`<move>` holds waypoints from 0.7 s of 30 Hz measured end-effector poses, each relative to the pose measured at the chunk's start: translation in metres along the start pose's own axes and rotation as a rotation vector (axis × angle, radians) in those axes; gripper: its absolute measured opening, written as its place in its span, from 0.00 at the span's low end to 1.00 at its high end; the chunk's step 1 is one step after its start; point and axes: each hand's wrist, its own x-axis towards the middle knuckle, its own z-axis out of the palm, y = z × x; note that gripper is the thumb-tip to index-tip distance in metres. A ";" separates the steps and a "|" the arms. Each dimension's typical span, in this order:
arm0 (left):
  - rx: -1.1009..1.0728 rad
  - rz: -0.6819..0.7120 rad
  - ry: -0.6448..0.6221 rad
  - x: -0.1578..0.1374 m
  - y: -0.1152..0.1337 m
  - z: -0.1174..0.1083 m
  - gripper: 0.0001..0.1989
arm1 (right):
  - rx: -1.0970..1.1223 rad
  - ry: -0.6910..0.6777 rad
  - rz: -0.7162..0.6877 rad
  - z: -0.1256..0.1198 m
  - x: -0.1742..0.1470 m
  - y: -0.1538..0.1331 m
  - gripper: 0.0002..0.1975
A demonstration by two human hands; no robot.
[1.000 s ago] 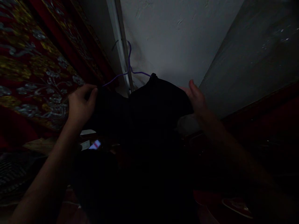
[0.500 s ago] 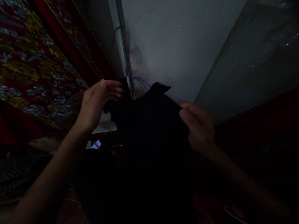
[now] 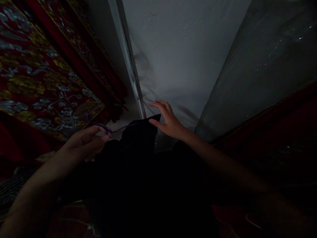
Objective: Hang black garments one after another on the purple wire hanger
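Observation:
My left hand (image 3: 90,140) pinches a thin purple cord (image 3: 121,128), whose loose end curls up beyond the fingers. From there the cord runs right to a dark cloth (image 3: 138,138), black and hanging in folds. My right hand (image 3: 168,122) has its fingers apart by the cloth's upper right corner; the thumb is close to the cloth, and I cannot tell whether it touches. Lower down, the black cloth merges with the darkness, so its full outline is hidden.
At the left hangs a red cloth with gold and silver embroidery (image 3: 37,72). A pale wall (image 3: 183,59) with a narrow upright strip (image 3: 130,62) stands ahead. A greyish sheet with shiny specks (image 3: 262,69) covers the right side. The room is dim.
My left hand has dropped lower and now grips the purple cord. My right hand has moved left and its fingers have come off the cloth's edge. The lit phone is no longer visible.

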 end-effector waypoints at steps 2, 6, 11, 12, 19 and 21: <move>-0.034 -0.023 -0.006 0.007 0.001 -0.006 0.14 | 0.143 -0.170 0.139 0.002 0.009 0.017 0.16; -0.015 0.054 0.139 0.031 -0.008 -0.010 0.14 | 0.521 -0.304 0.465 -0.001 0.016 0.037 0.26; -0.074 0.154 0.327 0.058 -0.023 -0.005 0.22 | 0.714 -0.228 0.504 -0.013 0.031 0.033 0.21; -0.079 0.180 0.365 0.062 -0.023 -0.004 0.24 | 0.717 -0.224 0.488 -0.015 0.036 0.029 0.20; 0.147 0.512 0.676 0.078 -0.025 -0.003 0.18 | 0.523 0.272 0.316 -0.039 0.089 0.022 0.19; 0.311 0.559 0.766 0.078 -0.034 -0.001 0.23 | 0.455 0.383 0.266 -0.050 0.104 0.029 0.19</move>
